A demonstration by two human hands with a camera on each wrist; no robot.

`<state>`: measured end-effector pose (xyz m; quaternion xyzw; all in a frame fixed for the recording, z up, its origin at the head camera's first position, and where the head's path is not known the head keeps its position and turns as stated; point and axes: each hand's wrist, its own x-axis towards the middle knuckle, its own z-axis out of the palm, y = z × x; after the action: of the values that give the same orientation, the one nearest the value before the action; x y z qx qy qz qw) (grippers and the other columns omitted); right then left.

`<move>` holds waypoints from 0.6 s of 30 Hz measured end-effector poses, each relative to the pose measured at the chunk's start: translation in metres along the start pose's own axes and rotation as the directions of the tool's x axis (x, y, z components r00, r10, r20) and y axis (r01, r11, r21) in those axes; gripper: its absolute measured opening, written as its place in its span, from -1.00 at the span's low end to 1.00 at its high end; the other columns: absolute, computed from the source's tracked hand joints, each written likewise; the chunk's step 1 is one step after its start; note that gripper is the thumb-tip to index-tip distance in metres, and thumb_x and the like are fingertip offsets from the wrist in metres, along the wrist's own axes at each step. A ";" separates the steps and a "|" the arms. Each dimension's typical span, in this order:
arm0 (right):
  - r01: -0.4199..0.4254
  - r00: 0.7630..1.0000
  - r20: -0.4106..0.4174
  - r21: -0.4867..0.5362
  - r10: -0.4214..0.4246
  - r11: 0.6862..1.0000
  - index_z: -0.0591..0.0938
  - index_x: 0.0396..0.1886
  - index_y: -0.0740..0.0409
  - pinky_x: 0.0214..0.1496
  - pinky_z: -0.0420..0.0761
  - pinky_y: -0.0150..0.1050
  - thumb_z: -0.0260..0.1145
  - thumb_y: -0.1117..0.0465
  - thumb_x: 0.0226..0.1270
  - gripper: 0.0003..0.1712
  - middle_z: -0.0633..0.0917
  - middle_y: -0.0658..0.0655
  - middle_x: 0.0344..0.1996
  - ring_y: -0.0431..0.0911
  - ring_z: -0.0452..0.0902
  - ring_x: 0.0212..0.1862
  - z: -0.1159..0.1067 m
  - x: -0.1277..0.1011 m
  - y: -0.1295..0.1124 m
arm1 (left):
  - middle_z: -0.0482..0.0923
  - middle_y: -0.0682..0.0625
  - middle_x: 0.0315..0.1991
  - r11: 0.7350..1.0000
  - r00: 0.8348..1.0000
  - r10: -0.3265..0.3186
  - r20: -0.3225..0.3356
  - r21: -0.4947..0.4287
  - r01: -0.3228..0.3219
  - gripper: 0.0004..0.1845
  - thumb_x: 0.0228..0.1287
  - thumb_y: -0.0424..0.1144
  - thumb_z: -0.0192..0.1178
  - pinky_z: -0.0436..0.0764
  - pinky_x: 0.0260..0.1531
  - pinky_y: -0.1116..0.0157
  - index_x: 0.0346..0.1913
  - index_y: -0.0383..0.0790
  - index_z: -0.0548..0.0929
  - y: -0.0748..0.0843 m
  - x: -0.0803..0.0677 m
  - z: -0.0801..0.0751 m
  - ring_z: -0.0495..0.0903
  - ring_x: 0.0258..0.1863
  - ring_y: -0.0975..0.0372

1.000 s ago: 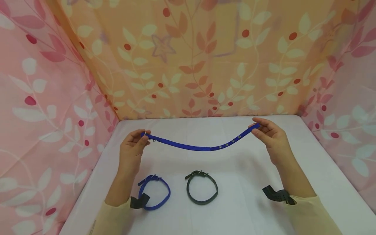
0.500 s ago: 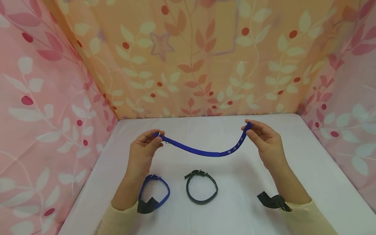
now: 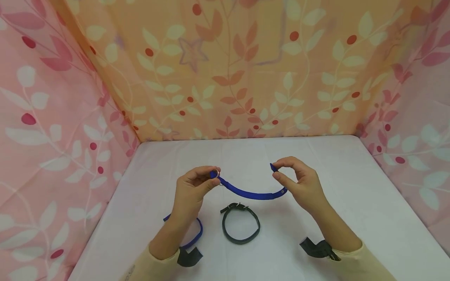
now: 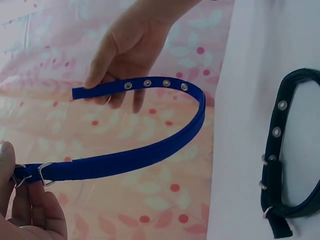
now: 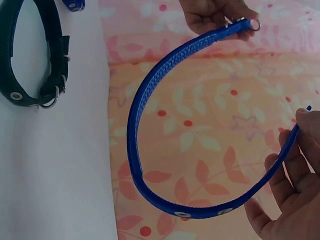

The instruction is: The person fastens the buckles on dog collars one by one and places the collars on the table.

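1. The left hand (image 3: 192, 187) pinches the buckle end of an open blue collar (image 3: 250, 192) between thumb and fingertips, with the metal ring (image 3: 217, 172) poking out just above the grip.
2. The right hand (image 3: 299, 183) pinches the other end, the tip with the row of eyelets (image 4: 156, 84), so the strap hangs between the two hands in a shallow U, clear of the bench (image 3: 351, 203).
3. Holding it only by the ends seems to leave the buckle and the holed tip free, and the tip points across toward the left hand.
4. A black collar (image 3: 241, 223), buckled into a ring, lies flat on the bench just below the hanging strap, between the two wrists.
5. A second blue collar (image 3: 197, 236), also closed, lies under the left forearm, partly hidden by it.
6. Flowered cloth walls (image 3: 246, 70) stand beyond and beside both hands.
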<state>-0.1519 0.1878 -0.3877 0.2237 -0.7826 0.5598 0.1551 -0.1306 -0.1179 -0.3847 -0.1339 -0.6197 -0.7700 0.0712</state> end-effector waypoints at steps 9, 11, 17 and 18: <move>0.122 0.990 0.072 -0.061 -0.117 0.991 0.76 -0.09 -0.04 0.12 0.62 -0.43 0.55 0.40 0.18 -0.65 0.72 -0.07 -0.12 -0.19 0.61 0.02 0.017 -0.008 -0.003 | 0.68 -0.07 -0.03 1.000 0.996 -0.006 0.086 -0.022 0.008 -0.63 0.19 -0.40 0.45 0.73 0.00 0.24 0.06 -0.45 0.68 -0.009 -0.010 0.012 0.73 -0.06 0.15; 0.150 0.986 0.085 -0.047 -0.145 0.988 0.77 -0.09 -0.03 0.10 0.63 -0.43 0.56 0.41 0.15 -0.64 0.72 -0.05 -0.13 -0.18 0.61 0.02 0.020 -0.009 -0.004 | 0.69 -0.07 -0.04 1.000 0.995 0.000 0.100 -0.019 0.002 -0.62 0.19 -0.39 0.45 0.73 0.00 0.23 0.05 -0.47 0.68 -0.011 -0.012 0.015 0.73 -0.05 0.14; 0.201 0.975 0.096 -0.025 -0.198 0.979 0.79 -0.10 0.01 0.06 0.63 -0.41 0.58 0.42 0.12 -0.63 0.73 -0.03 -0.16 -0.16 0.60 0.00 0.029 -0.011 -0.008 | 0.68 -0.09 -0.09 0.997 0.989 0.041 0.139 0.055 -0.049 -0.65 0.17 -0.37 0.47 0.72 0.01 0.26 0.01 -0.43 0.72 -0.020 -0.014 0.023 0.71 -0.05 0.13; 0.206 0.974 0.097 -0.025 -0.203 0.978 0.79 -0.10 0.01 0.07 0.63 -0.42 0.58 0.42 0.12 -0.63 0.74 -0.03 -0.16 -0.15 0.60 -0.01 0.030 -0.012 -0.008 | 0.68 -0.10 -0.09 0.996 0.988 0.047 0.145 0.071 -0.057 -0.66 0.17 -0.37 0.47 0.72 0.02 0.26 0.01 -0.41 0.74 -0.021 -0.014 0.024 0.70 -0.05 0.12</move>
<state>-0.1372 0.1590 -0.3965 0.3263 -0.7715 0.5160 0.1787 -0.1199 -0.0910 -0.4040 -0.2022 -0.6480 -0.7325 0.0516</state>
